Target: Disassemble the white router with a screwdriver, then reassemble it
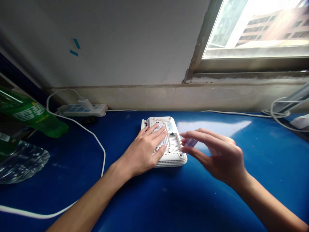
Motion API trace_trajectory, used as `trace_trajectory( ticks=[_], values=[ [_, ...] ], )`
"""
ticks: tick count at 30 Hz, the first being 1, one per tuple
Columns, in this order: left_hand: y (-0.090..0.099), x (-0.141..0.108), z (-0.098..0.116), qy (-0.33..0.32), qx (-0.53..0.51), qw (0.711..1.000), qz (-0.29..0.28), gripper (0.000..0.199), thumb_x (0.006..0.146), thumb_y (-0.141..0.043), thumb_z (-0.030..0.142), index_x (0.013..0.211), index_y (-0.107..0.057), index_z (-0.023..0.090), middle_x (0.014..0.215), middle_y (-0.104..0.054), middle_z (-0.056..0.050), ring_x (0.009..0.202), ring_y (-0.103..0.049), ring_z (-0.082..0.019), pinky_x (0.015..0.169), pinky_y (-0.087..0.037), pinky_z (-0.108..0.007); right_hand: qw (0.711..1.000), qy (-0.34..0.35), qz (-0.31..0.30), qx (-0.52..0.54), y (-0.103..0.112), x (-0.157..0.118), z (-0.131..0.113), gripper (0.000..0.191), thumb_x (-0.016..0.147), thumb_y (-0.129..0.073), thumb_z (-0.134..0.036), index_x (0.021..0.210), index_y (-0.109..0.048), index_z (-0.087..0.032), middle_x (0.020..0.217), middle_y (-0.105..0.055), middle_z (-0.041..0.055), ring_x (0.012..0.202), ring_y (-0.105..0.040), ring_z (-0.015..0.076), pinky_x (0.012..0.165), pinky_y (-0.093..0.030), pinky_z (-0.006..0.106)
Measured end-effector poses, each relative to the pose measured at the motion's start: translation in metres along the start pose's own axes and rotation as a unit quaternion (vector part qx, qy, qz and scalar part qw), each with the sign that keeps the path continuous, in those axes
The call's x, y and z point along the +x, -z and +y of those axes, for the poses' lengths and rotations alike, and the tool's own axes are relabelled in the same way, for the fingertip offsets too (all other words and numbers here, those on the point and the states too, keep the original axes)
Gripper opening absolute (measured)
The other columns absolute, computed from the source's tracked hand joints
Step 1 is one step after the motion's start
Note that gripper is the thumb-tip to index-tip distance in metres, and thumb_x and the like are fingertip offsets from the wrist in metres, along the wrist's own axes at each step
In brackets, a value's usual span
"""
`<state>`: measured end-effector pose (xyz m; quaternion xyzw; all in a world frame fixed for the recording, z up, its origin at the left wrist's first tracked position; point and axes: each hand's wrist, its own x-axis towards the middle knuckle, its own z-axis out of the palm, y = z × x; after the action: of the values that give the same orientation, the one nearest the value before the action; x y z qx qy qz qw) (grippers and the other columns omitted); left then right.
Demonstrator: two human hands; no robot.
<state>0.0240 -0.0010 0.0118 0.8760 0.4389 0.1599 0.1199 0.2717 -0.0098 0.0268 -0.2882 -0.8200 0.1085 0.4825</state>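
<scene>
A white device [166, 158] with a vented underside, labels and round feet lies upside down on the blue tabletop [183, 199]. In its right part is an open rectangular recess [174, 140] with a small blue piece [172, 133] at its top edge. My left hand [147, 148] rests on the device, its fingers stretched out across the label and hiding part of it. Just right of the recess, my right hand [214, 151] is closed in a pinch on a small purplish piece [191, 142]. The fingers cover much of that piece, and its kind cannot be made out.
A white power strip [83, 110] with a plug stands by the wall. Its white cable [96, 138] runs down the table's left side. A green bottle [31, 112] and a clear bottle [21, 161] lie at the left. Coiled cable [277, 111] sits at right, below the window [260, 29].
</scene>
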Motion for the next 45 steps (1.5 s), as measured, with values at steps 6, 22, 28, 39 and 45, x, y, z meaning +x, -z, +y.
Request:
trace_trajectory(
  ticks=[6, 22, 28, 39, 45],
  values=[
    [0.005, -0.001, -0.008, 0.008, -0.034, 0.999, -0.007, 0.055, 0.111, -0.053, 0.04, 0.163, -0.053, 0.019, 0.171, -0.046, -0.007, 0.165, -0.035, -0.027, 0.137, -0.028, -0.053, 0.998, -0.015, -0.049, 0.031, 0.001, -0.002, 0.003, 0.048, 0.103, -0.068, -0.01, 0.147, -0.066, -0.028, 0.116, -0.081, 0.0082, 0.098, -0.079, 0.021, 0.086, -0.066, 0.035],
    [0.004, -0.001, -0.007, -0.003, -0.01, 1.0, 0.002, 0.054, 0.112, -0.052, 0.037, 0.161, -0.054, 0.015, 0.169, -0.049, -0.008, 0.164, -0.038, -0.027, 0.136, -0.03, -0.053, 0.999, -0.015, 0.009, -0.033, -0.004, -0.001, -0.009, 0.034, 0.094, -0.084, -0.016, 0.126, -0.075, -0.023, 0.091, -0.078, 0.0031, 0.075, -0.074, 0.0169, 0.072, -0.061, 0.03],
    [0.003, 0.0, -0.009, -0.006, -0.006, 1.0, 0.006, 0.055, 0.112, -0.051, 0.037, 0.161, -0.054, 0.014, 0.169, -0.049, -0.008, 0.163, -0.038, -0.027, 0.136, -0.031, -0.053, 0.994, -0.009, 0.03, -0.106, -0.009, -0.003, -0.016, 0.028, 0.095, -0.083, -0.016, 0.121, -0.076, -0.019, 0.09, -0.077, 0.004, 0.073, -0.073, 0.0152, 0.073, -0.06, 0.027],
    [0.004, 0.0, -0.006, 0.001, 0.0, 1.0, -0.008, 0.056, 0.113, -0.049, 0.038, 0.163, -0.051, 0.014, 0.171, -0.047, -0.007, 0.165, -0.035, -0.026, 0.137, -0.027, -0.05, 0.998, 0.009, -0.035, -0.061, -0.004, -0.007, -0.004, 0.055, 0.103, -0.07, -0.013, 0.155, -0.056, -0.025, 0.119, -0.081, 0.0084, 0.102, -0.079, 0.0197, 0.094, -0.063, 0.029],
    [0.004, -0.001, -0.006, 0.0, 0.002, 1.0, -0.003, 0.056, 0.113, -0.049, 0.038, 0.163, -0.052, 0.014, 0.171, -0.047, -0.008, 0.165, -0.035, -0.026, 0.137, -0.029, -0.05, 0.997, -0.032, -0.07, 0.0, 0.0, -0.006, 0.004, 0.057, 0.102, -0.072, -0.016, 0.155, -0.056, -0.032, 0.112, -0.083, 0.0014, 0.094, -0.081, 0.0167, 0.094, -0.064, 0.027]
  ],
)
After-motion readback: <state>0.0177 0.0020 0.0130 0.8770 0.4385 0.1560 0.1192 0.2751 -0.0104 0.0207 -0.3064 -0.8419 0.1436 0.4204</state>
